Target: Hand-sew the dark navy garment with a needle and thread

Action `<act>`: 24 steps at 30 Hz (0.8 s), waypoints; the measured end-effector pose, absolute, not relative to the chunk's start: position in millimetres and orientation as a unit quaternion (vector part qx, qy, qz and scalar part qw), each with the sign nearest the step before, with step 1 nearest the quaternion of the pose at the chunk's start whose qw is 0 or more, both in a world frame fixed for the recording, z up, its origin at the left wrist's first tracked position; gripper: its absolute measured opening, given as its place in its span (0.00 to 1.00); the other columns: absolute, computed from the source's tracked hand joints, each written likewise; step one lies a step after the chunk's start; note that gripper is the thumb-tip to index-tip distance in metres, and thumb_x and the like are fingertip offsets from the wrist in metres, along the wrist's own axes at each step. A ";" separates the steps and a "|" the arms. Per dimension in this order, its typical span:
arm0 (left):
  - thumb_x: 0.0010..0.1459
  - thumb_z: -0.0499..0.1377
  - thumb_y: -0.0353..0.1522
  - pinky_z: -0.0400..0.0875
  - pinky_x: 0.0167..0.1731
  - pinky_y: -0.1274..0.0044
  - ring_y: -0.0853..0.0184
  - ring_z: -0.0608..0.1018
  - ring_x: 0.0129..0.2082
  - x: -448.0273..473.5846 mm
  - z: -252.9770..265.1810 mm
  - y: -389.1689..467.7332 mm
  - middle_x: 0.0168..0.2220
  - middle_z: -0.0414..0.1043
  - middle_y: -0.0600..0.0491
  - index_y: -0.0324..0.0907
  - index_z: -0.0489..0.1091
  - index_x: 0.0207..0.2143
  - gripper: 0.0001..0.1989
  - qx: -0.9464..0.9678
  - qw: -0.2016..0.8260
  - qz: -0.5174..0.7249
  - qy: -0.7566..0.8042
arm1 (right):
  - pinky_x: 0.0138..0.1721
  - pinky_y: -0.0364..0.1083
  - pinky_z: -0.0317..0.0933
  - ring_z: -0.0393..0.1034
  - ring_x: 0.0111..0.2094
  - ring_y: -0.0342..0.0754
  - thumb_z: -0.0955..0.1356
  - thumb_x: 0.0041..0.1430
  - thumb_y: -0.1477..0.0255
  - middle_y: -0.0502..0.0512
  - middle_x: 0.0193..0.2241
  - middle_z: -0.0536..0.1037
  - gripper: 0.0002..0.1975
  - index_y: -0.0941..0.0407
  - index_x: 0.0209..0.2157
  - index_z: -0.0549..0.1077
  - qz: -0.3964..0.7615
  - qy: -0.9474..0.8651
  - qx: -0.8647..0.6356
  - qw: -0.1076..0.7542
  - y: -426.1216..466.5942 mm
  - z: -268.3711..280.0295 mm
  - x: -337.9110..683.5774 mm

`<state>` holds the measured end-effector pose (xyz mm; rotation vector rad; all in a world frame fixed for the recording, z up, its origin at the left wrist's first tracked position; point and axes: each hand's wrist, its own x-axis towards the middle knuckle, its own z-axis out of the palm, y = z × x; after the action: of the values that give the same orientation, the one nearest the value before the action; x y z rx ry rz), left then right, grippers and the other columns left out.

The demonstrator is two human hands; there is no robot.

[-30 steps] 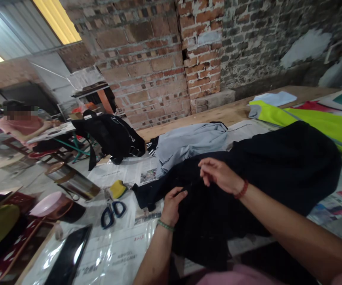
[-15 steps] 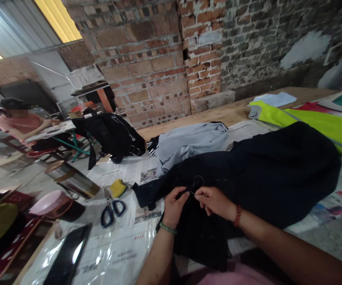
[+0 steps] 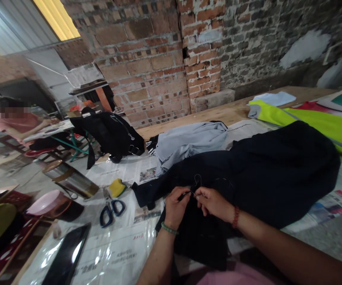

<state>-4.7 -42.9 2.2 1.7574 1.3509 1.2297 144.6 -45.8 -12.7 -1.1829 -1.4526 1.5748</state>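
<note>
A dark navy garment (image 3: 266,178) lies spread over the table in front of me. My left hand (image 3: 175,206) pinches a fold of its cloth between thumb and fingers. Close beside it, my right hand (image 3: 212,201) is closed in a pinch on a thin needle, most of it hidden by the fingertips. A loop of pale thread (image 3: 198,179) lies on the dark cloth just above both hands. Light stitches run across the garment to the right of the loop.
Scissors (image 3: 111,209), a yellow sponge-like piece (image 3: 117,188), a steel flask (image 3: 71,179), a pink-lidded container (image 3: 46,202) and a phone (image 3: 67,255) are at left. Behind lie a black bag (image 3: 108,134), grey cloth (image 3: 191,140) and a yellow vest (image 3: 307,122). Another person (image 3: 16,122) sits far left.
My fingertips have drawn closer together at the cloth, and less of the needle shows between them. The thread loop has shifted slightly. The view has moved a little.
</note>
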 end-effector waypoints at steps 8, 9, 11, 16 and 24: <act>0.44 0.60 0.29 0.67 0.33 0.76 0.66 0.73 0.29 -5.9 3.7 -42.9 0.27 0.73 0.53 0.46 0.75 0.25 0.05 0.653 0.312 0.474 0.502 | 0.11 0.35 0.45 0.58 0.10 0.34 0.57 0.52 0.75 0.43 0.16 0.66 0.06 0.57 0.25 0.63 0.605 -0.543 -0.463 0.353 -45.0 -10.6 138.1; 0.44 0.60 0.29 0.67 0.33 0.76 0.66 0.73 0.29 -5.3 4.1 -43.1 0.27 0.73 0.53 0.46 0.75 0.25 0.05 0.654 0.316 0.472 0.500 | 0.11 0.35 0.44 0.57 0.09 0.34 0.57 0.52 0.74 0.43 0.16 0.66 0.06 0.57 0.25 0.62 0.606 -0.541 -0.463 0.356 -44.2 -10.6 137.5; 0.44 0.60 0.29 0.67 0.32 0.76 0.66 0.73 0.28 -3.6 4.2 -43.8 0.26 0.73 0.52 0.46 0.75 0.25 0.05 0.668 0.320 0.459 0.490 | 0.11 0.35 0.44 0.56 0.09 0.34 0.57 0.52 0.75 0.43 0.15 0.65 0.07 0.57 0.23 0.62 0.603 -0.535 -0.469 0.360 -42.4 -11.0 136.2; 0.48 0.56 0.28 0.67 0.33 0.75 0.66 0.73 0.30 -1.0 0.7 -45.4 0.28 0.72 0.51 0.46 0.75 0.28 0.08 0.714 0.297 0.435 0.461 | 0.11 0.35 0.47 0.62 0.11 0.36 0.57 0.52 0.75 0.44 0.18 0.68 0.04 0.57 0.26 0.60 0.599 -0.530 -0.484 0.356 -41.3 -11.6 133.9; 0.50 0.53 0.26 0.66 0.35 0.76 0.67 0.72 0.33 -5.5 -0.3 -44.1 0.32 0.71 0.51 0.45 0.74 0.29 0.11 0.713 0.256 0.454 0.469 | 0.34 0.45 0.60 0.69 0.30 0.46 0.58 0.54 0.73 0.54 0.28 0.72 0.08 0.55 0.32 0.67 0.268 -0.700 -0.506 0.427 -35.0 18.7 168.3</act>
<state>-5.5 -44.1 -0.3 1.9364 1.2739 1.2314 168.3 -35.0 18.7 -1.2638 -1.7504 0.6687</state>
